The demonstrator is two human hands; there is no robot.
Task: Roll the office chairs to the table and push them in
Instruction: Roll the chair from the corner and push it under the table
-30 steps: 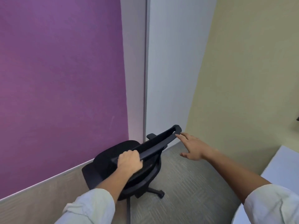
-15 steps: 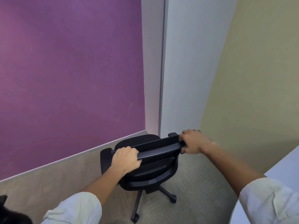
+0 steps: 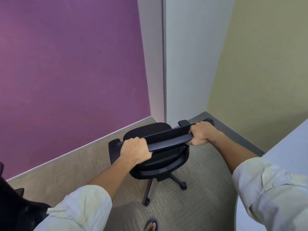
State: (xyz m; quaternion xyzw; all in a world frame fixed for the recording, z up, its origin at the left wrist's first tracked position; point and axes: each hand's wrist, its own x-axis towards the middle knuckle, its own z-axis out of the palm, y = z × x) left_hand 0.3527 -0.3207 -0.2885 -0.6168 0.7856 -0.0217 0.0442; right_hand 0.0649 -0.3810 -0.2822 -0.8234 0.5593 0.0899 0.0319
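Observation:
A black office chair [image 3: 160, 157] stands on the carpet in the corner of the room, its back turned toward me. My left hand [image 3: 135, 151] is clenched around the left end of the backrest's top edge. My right hand [image 3: 200, 133] grips the right end of that same edge. The seat faces the purple wall, and two caster legs [image 3: 182, 185] stick out below toward me. The white table [image 3: 286, 147] shows at the right edge, behind my right sleeve.
A purple wall [image 3: 66, 72] runs along the left, a white pillar [image 3: 183, 55] fills the corner and a beige wall [image 3: 266, 64] lies to the right. Another black chair's edge [image 3: 15, 207] shows at the bottom left. My sandalled foot [image 3: 150, 225] is on the carpet.
My right hand reached the backrest's right end and closed on it. The chair has come away from the purple wall toward me, and its base now shows.

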